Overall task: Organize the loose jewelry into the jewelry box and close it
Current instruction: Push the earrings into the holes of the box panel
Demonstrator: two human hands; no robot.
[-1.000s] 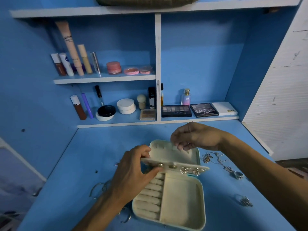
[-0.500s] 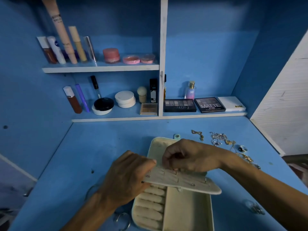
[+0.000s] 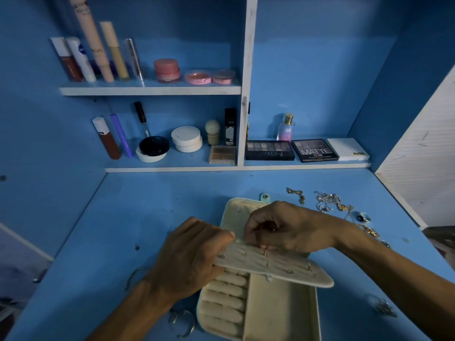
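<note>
A cream jewelry box [image 3: 278, 313] lies open on the blue table, ring rolls on its left side and a bare compartment on its right. Its lid [image 3: 234, 212] lies flat behind. My left hand [image 3: 189, 259] grips the left end of the cream earring panel [image 3: 295, 269], which slants across the box. My right hand [image 3: 288, 227] pinches a small gold earring [image 3: 265, 252] against the panel's top edge. Loose chains and rings [image 3: 327, 200] lie on the table to the right. Silver bangles [image 3: 182, 321] sit left of the box.
Shelves at the back hold makeup tubes, jars and eyeshadow palettes [image 3: 312, 150]. A white slatted panel [image 3: 423, 156] stands at the right. More loose silver jewelry [image 3: 384, 308] lies at the lower right. A dark ring [image 3: 362, 217] rests near my right forearm.
The earring panel has tipped from standing on edge to slanting flat across the box. My right hand came down from above the lid onto the panel's top edge. The view tilted downward.
</note>
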